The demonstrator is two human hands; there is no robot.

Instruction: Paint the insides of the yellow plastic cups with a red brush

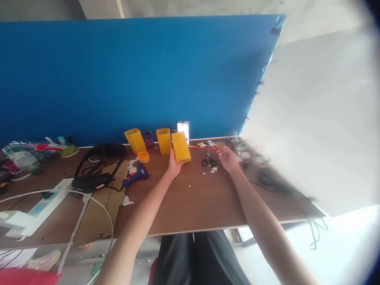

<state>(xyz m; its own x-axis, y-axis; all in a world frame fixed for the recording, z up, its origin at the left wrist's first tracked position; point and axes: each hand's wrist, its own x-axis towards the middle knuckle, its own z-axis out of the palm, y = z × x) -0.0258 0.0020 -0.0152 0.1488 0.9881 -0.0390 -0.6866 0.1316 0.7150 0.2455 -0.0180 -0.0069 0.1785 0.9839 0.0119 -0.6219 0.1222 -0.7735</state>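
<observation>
My left hand (173, 166) is closed round a yellow plastic cup (181, 147), held tilted just above the brown table (192, 198). My right hand (228, 158) pinches the end of a thin red stick (204, 147) that points left toward the cup. Two more yellow cups (135, 140) (164, 141) stand near the blue wall, with a purple cup (148, 139) between them. Black-handled scissors (209, 160) lie on the table between my hands.
A blue glue gun (135, 177), an orange lid (144, 157), white paper scraps, cardboard (101, 206), black cables (99, 166) and a white power strip (35, 208) lie on the left. Clutter sits at the far right edge. A blue panel (133, 79) backs the table.
</observation>
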